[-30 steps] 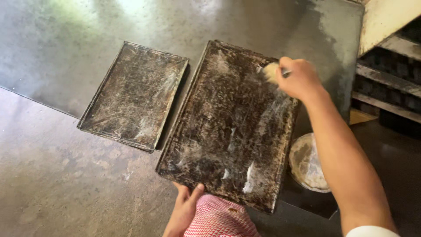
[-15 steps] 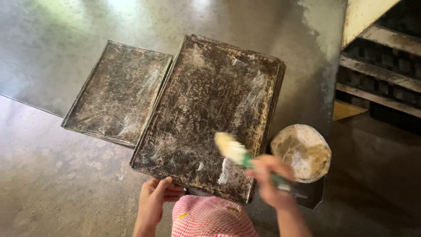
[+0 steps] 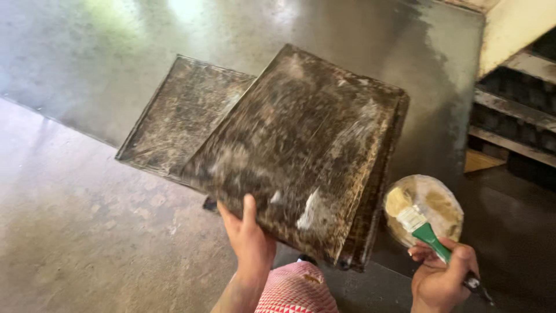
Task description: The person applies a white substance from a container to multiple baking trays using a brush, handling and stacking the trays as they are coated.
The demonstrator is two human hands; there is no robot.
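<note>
While the dark, blackened baking tray (image 3: 301,156) is lifted at its near edge and tilted, its greased face shows pale smears and streaks across most of the surface, with one thick white dab near the lower edge, so the coating of this tray looks largely done, judging by how widely the smears spread. The left hand (image 3: 249,237) is clamped on that near edge, thumb on top and fingers under it, holding the tray up off what appears to be at least one more tray stacked beneath it, whose rims show along the right side. The right hand (image 3: 443,278) is closed around the green handle of a flat brush (image 3: 414,220), whose pale bristles rest in a round bowl of yellowish grease (image 3: 440,206) just beside the tray's right corner. A second tray (image 3: 179,122) lies flat to the left, partly overlapped by the lifted one; its surface also looks mottled, though whether it has been greased I cannot tell. All of this sits on a dull metal table (image 3: 347,35). A red-and-white checked cloth (image 3: 295,290) shows at the bottom edge, and dark rack shelves (image 3: 515,110) stand off to the right.
</note>
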